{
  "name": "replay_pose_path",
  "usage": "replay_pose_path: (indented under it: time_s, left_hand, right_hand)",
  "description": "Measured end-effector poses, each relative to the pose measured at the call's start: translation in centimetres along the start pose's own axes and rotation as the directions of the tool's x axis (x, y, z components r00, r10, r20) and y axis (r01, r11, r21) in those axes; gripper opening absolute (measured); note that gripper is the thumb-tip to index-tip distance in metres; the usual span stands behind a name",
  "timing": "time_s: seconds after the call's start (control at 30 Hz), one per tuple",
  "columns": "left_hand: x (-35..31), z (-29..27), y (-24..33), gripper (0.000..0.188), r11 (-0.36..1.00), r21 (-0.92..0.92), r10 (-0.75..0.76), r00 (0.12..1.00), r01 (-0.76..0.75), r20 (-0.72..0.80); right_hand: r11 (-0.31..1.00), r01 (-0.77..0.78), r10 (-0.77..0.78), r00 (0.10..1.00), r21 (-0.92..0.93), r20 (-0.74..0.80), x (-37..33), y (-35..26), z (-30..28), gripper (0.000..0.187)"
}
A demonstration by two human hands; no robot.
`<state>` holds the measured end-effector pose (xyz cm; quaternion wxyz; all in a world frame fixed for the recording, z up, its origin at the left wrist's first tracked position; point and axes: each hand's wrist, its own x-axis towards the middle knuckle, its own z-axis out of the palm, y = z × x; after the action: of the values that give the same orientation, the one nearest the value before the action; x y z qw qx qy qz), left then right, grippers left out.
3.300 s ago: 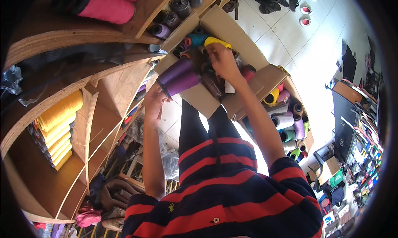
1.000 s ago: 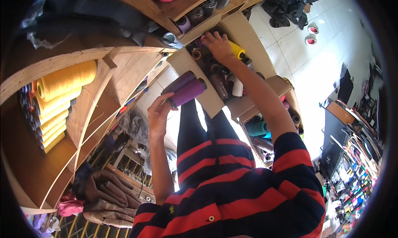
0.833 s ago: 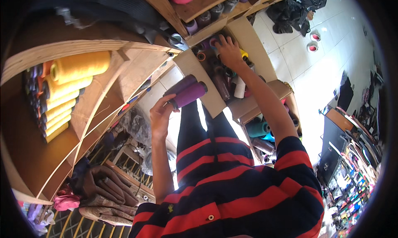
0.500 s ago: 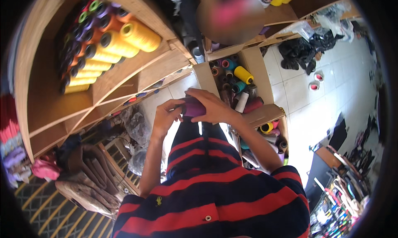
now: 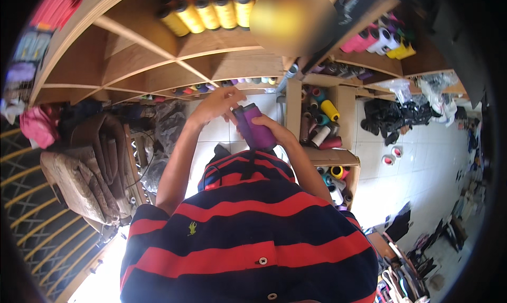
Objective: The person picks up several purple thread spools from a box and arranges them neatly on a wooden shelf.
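Observation:
My right hand (image 5: 274,131) is wrapped round a purple thread spool (image 5: 259,136) in front of my chest. The spool tilts, its dark end up toward the left. A darker purple band runs along its left side; whether that is a second spool I cannot tell. Close to the dark end is my left hand (image 5: 214,107), its fingers bent but apart, with a fingertip near the spool's edge. No thread can be made out between these fingers.
Ahead stands a wooden shelf (image 5: 174,57) with rows of yellow spools (image 5: 214,12). Right of my hands, a cardboard box (image 5: 346,105) holds mixed spools, with another box nearer. Folded brown cloth (image 5: 100,150) lies at left. Black bags (image 5: 393,118) lie on the tiled floor.
My view has swung left, bringing the shelf across the front. The spool has turned from lying sideways to a steeper tilt. My left hand has lifted off its end.

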<state>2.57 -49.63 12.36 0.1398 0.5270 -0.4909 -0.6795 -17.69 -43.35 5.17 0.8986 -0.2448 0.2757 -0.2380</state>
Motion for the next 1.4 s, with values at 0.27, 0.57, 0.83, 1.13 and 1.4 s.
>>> replay_pose_path:
  time_s: [0.27, 0.57, 0.83, 1.13, 1.4]
  left_hand:
    - [-10.1, -7.8, -7.0, 0.043, 0.978, -0.053, 0.176, 0.932, -0.203, -0.315]
    - [-18.1, -12.3, -15.3, 0.052, 0.816, -0.306, 0.3, 0.812, -0.491, -0.501]
    - [-21.9, -18.7, -17.8, 0.045, 0.767, -0.348, 0.184, 0.703, -0.54, -0.687]
    - [-19.9, -22.9, -18.3, 0.044, 0.703, -0.328, 0.199, 0.617, -0.631, -0.761]
    - [-17.9, -24.9, -21.5, 0.051, 0.685, -0.401, 0.216, 0.696, -0.608, -0.685]
  right_hand:
    - [0.914, 0.316, -0.335, 0.942, 0.256, 0.031, 8.2, 3.8, 10.4, 0.066]
    - [0.851, 0.417, -0.479, 0.866, -0.32, -0.146, 18.1, 6.3, 21.2, 0.046]
    - [0.774, 0.426, -0.494, 0.869, -0.468, -0.026, 25.7, 1.1, 26.8, 0.043]
    - [0.302, 0.65, -0.766, 0.601, -0.697, 0.229, 41.1, -9.8, 29.0, 0.059]
    - [-0.33, 0.284, -0.861, 0.301, -0.9, 0.41, 53.8, -17.3, 27.3, 0.067]
